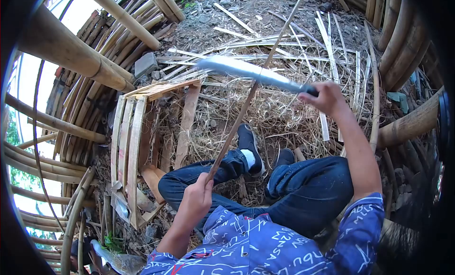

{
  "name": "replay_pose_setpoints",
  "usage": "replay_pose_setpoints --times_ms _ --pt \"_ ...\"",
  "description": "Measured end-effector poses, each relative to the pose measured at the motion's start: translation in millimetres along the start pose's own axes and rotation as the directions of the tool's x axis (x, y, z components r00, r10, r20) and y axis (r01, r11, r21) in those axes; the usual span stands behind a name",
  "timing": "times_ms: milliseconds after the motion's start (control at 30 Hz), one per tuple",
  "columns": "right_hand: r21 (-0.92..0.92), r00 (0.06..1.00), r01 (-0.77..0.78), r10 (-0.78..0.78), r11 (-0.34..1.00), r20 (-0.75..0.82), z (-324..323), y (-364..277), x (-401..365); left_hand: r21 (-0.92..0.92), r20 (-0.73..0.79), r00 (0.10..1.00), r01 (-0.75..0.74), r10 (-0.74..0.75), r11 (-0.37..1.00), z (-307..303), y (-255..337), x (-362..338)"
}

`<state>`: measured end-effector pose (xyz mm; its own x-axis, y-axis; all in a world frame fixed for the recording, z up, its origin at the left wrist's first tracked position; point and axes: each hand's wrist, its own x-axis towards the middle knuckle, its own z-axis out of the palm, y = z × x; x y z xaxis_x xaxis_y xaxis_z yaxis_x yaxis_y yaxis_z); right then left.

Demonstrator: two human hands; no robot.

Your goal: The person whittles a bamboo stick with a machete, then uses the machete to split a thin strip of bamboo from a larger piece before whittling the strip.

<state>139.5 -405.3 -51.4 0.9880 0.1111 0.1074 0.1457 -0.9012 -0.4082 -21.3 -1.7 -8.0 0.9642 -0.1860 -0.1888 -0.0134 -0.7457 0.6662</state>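
The left hand's fingers (206, 193) are closed around the near end of a long, thin strip (232, 132), which slants up and away from them. Left of those fingers stands a slatted wooden crate (125, 137). Farther out, the right hand's fingers (327, 91) curl tightly around the handle of a large knife (237, 70); its blade reaches leftward from them across the strip. Curly shavings (213, 102) spread between both hands; pale slats (327, 42) lie beyond the right fingers.

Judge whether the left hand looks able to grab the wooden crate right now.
Probably not: the left hand is closed around the long stick. Freed, it likely could; the wooden crate stands nearby, beyond the bent knee.
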Motion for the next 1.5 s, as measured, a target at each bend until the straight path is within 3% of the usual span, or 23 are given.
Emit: replay_pose_setpoints --times_ms 100,300,333,567,833,967,1033,1067,1133,1167,1233,1267,1367,1500 --pt "-0.115 0.985 -0.151 0.140 0.982 -0.096 -14 35 2 0.023 0.006 1.000 0.027 -0.027 0.999 -7 -6 -19" --pt "-0.176 0.973 -0.176 0.144 0.969 -0.182 -9 35 -10 0.083 0.031 0.999 0.042 -0.045 0.996 -10 -20 -29" --pt "-0.207 0.970 -0.238 0.223 0.949 -0.094 -14 33 -9 0.087 0.027 0.999 0.041 -0.043 0.995 -11 -21 -29" --pt "-0.249 0.975 -0.218 0.201 0.944 -0.090 -18 45 -11 0.103 0.081 0.996 0.017 -0.025 0.995 -28 -32 -33" --pt "-0.338 0.989 -0.104 0.062 0.935 -0.133 -13 32 -11 0.105 0.117 0.991 0.052 -0.064 0.993 -46 -44 -41" --pt "-0.291 0.999 -0.021 0.034 0.956 0.038 -8 -6 -4 0.148 0.087 0.994 0.057 -0.070 0.987 -39 -43 -45" --pt "-0.260 0.966 0.260 -0.254 0.930 0.056 4 -25 -4 0.133 0.123 0.991 0.035 -0.051 0.991 -36 -45 -46" --pt "-0.260 0.965 0.262 -0.256 0.929 0.056 4 -34 -2 0.132 0.121 0.991 0.036 -0.053 0.991 -36 -46 -47" --pt "-0.287 0.894 0.423 -0.448 0.860 -0.025 1 -46 0 0.157 0.109 0.994 -0.026 0.009 0.987 -40 -50 -51" --pt "-0.273 0.956 0.294 -0.281 0.916 0.088 3 -37 5 0.163 0.119 0.993 -0.029 0.009 0.986 -43 -54 -56" --pt "-0.091 0.996 0.088 -0.088 0.992 0.008 3 -2 7 0.209 0.080 0.997 -0.005 -0.012 0.978 -50 -62 -67" --pt "-0.093 0.999 -0.050 0.050 0.994 -0.008 -5 14 4 0.195 0.081 0.993 0.064 -0.081 0.979 -55 -59 -72" --pt "-0.172 0.917 -0.399 0.395 0.901 -0.055 -15 71 -8 0.236 0.102 0.994 0.018 -0.043 0.972 -59 -65 -80" --pt "-0.152 0.868 -0.496 0.482 0.855 -0.121 -16 85 -41 0.232 0.166 0.984 0.021 -0.061 0.972 -57 -90 -75"
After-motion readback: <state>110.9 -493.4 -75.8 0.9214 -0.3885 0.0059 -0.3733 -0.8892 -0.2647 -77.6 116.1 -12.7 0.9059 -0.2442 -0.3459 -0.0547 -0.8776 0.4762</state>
